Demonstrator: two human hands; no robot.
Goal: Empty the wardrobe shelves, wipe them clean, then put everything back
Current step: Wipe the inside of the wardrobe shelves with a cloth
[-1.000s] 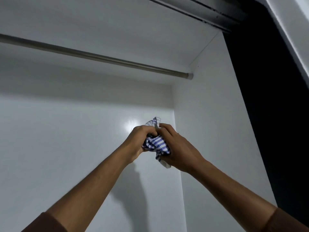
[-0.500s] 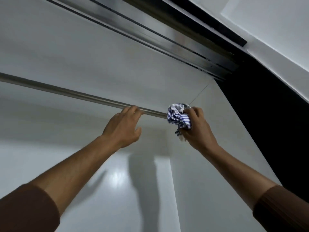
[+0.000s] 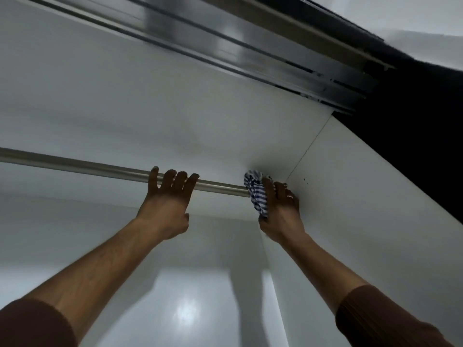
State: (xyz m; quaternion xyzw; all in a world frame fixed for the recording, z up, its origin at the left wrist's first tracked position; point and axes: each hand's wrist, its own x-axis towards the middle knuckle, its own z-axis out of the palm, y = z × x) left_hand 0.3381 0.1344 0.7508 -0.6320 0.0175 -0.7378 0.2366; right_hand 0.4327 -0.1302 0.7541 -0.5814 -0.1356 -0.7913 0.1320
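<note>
I look up into a white wardrobe. A metal hanging rail runs from the left edge to the right side wall. My left hand hooks its fingers over the rail near its right part. My right hand holds a blue-and-white striped cloth bunched up and pressed against the rail's right end, in the corner where the top panel meets the right side wall. The rail's end fitting is hidden behind the cloth.
Sliding-door tracks of metal run along the wardrobe's top front edge. A dark opening lies to the right of the side wall. The glossy back wall shows a light reflection and arm shadows.
Both hands held the cloth together low in front of the back wall. They rose and parted: the left went to the rail, the right carried the cloth up into the top right corner.
</note>
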